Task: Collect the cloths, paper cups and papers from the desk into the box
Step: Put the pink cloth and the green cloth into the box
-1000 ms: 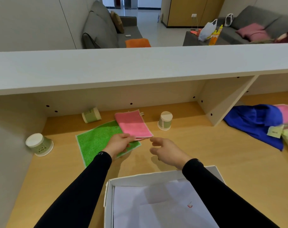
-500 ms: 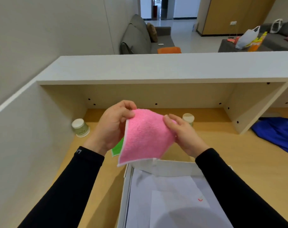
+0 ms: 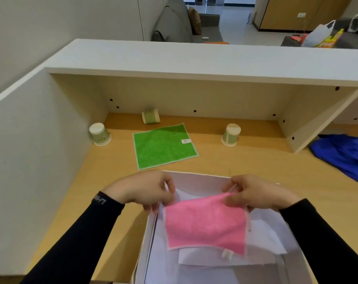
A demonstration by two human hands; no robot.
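A pink cloth (image 3: 205,223) hangs spread over the open white box (image 3: 148,234), above white papers (image 3: 262,240) lying inside. My left hand (image 3: 147,189) pinches its top left corner and my right hand (image 3: 255,193) pinches its top right corner. A green cloth (image 3: 163,145) lies flat on the wooden desk (image 3: 245,160) beyond the box. Three green-and-white paper cups are further back: one upside down at the left wall (image 3: 99,133), one on its side at the back (image 3: 151,116), one upside down to the right (image 3: 231,134).
A white shelf (image 3: 194,60) overhangs the back of the desk, with a slanted divider panel (image 3: 309,128) on the right. A crumpled blue cloth (image 3: 346,154) lies beyond the divider. A white side wall (image 3: 41,150) closes the left.
Both hands have lowered the pink cloth from chest height down over the box. The green cloth lies fully uncovered on the desk.
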